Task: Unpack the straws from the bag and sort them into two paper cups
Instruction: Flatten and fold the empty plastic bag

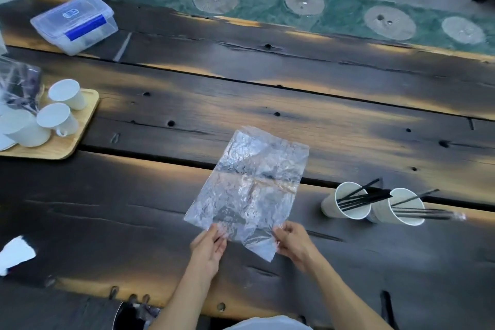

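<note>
Pinching bag (247, 187) near edge: left hand (210, 245), right hand (293, 242) | dark plank table (348, 120) beneath | straw-filled paper cups (375, 205) right of hands

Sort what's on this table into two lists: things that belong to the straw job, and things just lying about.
Job: clear plastic bag, held by left hand and right hand; two paper cups; black straws.

Lying about: lidded plastic container; wooden tray; white mugs.

Bag (247, 185): clear, crinkled plastic, flat, empty. Two white paper cups (345, 205) side by side at right, holding black straws (361, 197).
</note>
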Tool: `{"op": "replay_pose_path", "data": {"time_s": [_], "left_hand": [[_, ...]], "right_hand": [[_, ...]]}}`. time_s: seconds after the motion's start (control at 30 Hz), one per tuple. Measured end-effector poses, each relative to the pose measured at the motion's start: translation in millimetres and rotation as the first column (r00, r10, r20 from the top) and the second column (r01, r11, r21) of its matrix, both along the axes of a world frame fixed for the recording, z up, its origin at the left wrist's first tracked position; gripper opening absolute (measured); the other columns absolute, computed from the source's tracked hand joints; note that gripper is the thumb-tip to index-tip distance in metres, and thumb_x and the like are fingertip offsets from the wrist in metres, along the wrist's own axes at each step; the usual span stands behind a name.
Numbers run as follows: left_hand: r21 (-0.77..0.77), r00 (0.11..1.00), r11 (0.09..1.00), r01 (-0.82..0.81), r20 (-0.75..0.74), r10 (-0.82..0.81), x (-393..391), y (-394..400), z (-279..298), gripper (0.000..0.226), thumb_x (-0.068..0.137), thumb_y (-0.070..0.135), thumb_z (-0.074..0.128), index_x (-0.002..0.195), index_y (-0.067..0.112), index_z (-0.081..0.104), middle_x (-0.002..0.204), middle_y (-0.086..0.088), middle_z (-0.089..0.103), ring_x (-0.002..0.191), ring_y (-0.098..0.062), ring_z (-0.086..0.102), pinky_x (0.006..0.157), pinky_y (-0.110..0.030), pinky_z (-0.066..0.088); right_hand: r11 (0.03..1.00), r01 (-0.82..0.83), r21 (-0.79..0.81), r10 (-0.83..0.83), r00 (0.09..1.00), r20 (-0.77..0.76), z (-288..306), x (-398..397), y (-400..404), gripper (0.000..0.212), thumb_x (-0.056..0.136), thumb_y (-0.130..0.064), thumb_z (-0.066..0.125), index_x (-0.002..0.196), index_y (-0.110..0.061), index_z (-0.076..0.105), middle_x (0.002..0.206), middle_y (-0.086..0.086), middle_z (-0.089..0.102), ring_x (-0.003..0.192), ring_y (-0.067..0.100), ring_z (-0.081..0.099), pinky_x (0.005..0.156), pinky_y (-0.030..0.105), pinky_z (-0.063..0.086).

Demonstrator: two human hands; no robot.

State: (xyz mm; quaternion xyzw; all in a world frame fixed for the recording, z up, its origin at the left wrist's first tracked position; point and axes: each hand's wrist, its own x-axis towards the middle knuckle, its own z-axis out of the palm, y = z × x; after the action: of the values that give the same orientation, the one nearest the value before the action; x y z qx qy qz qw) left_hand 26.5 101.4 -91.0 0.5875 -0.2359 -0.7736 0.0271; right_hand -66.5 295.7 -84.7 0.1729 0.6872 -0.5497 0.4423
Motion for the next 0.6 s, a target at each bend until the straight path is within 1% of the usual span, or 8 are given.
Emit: {"op": "replay_pose_path", "data": {"time_s": [0.07,0.13,0.2,0.27,0.3,0.37,0.47,0.6], "left_hand": [[0.03,0.998,0.998,-0.055,-0.002,0.055,-4,0,0,0.027,0.092,0.008,0.061,0.116,-0.004,0.059,0.092,-0.017,0.067,0.078,-0.025,0.063,0.049,-0.02,0.056],[0.071,0.998,0.996,-0.057,-0.015,0.058,-5,3,-2,0.026,0.093,0.009,0.061,0.115,-0.002,0.059,0.095,-0.017,0.067,0.081,-0.025,0.064,0.05,-0.021,0.057],[0.096,0.999,0.995,-0.035,-0.018,0.037,-3,7,-4,0.025,0.092,0.011,0.062,0.114,0.0,0.06,0.097,-0.017,0.068,0.084,-0.025,0.065,0.058,-0.024,0.058],[0.085,0.999,0.996,-0.039,0.001,0.039,1,7,-7,0.022,0.091,0.012,0.064,0.11,0.002,0.062,0.099,-0.017,0.068,0.085,-0.024,0.064,0.069,-0.027,0.054],[0.068,0.998,0.996,-0.056,0.024,0.054,3,5,-8,0.019,0.09,0.011,0.065,0.107,0.003,0.063,0.1,-0.016,0.067,0.084,-0.024,0.064,0.07,-0.028,0.052],[0.018,0.995,0.998,-0.068,0.069,0.067,9,-3,-12,0.015,0.089,0.008,0.065,0.104,0.003,0.064,0.098,-0.015,0.067,0.079,-0.023,0.063,0.063,-0.026,0.054],[-0.074,0.982,0.997,0.031,0.187,-0.016,21,-11,-20,0.021,0.085,0.003,0.07,0.105,-0.001,0.064,0.09,-0.017,0.07,0.072,-0.023,0.067,0.045,-0.021,0.055],[-0.171,0.917,0.94,0.295,0.327,-0.228,36,-16,-24,0.014,0.083,0.004,0.073,0.092,-0.005,0.067,0.076,-0.023,0.07,0.063,-0.028,0.068,0.042,-0.021,0.055]], "right_hand": [[1.0,0.025,-0.011,-0.024,0.996,0.084,1,4,3,0.023,0.09,-0.029,0.069,0.084,-0.013,0.054,0.078,0.01,0.059,0.061,0.016,0.054,0.058,0.026,0.051],[0.999,-0.019,-0.033,0.024,0.989,0.148,0,12,5,0.017,0.089,-0.024,0.07,0.089,-0.011,0.059,0.081,0.008,0.068,0.064,0.016,0.063,0.06,0.026,0.052],[0.999,-0.003,-0.038,0.009,0.99,0.142,0,20,6,0.007,0.091,-0.012,0.066,0.089,-0.008,0.062,0.077,0.007,0.069,0.062,0.015,0.065,0.058,0.024,0.052],[0.998,0.058,0.003,-0.058,0.994,0.094,-1,22,11,0.009,0.092,-0.007,0.063,0.084,-0.006,0.06,0.07,0.008,0.066,0.056,0.014,0.062,0.054,0.022,0.05],[0.996,0.082,0.031,-0.084,0.994,0.077,-1,21,14,0.011,0.092,-0.005,0.062,0.081,-0.006,0.059,0.068,0.008,0.065,0.054,0.013,0.06,0.051,0.021,0.049],[0.993,0.102,0.063,-0.107,0.991,0.08,0,19,24,0.016,0.094,-0.006,0.06,0.078,-0.006,0.058,0.067,0.009,0.066,0.051,0.013,0.058,0.048,0.02,0.046],[0.992,0.018,0.127,-0.034,0.992,0.124,0,18,37,0.02,0.096,-0.012,0.056,0.076,-0.009,0.057,0.072,0.01,0.071,0.052,0.014,0.06,0.047,0.021,0.046],[0.955,-0.144,0.259,0.108,0.983,0.148,-5,20,51,0.024,0.097,-0.014,0.052,0.073,-0.012,0.054,0.068,0.009,0.07,0.048,0.017,0.058,0.045,0.02,0.042]]}}
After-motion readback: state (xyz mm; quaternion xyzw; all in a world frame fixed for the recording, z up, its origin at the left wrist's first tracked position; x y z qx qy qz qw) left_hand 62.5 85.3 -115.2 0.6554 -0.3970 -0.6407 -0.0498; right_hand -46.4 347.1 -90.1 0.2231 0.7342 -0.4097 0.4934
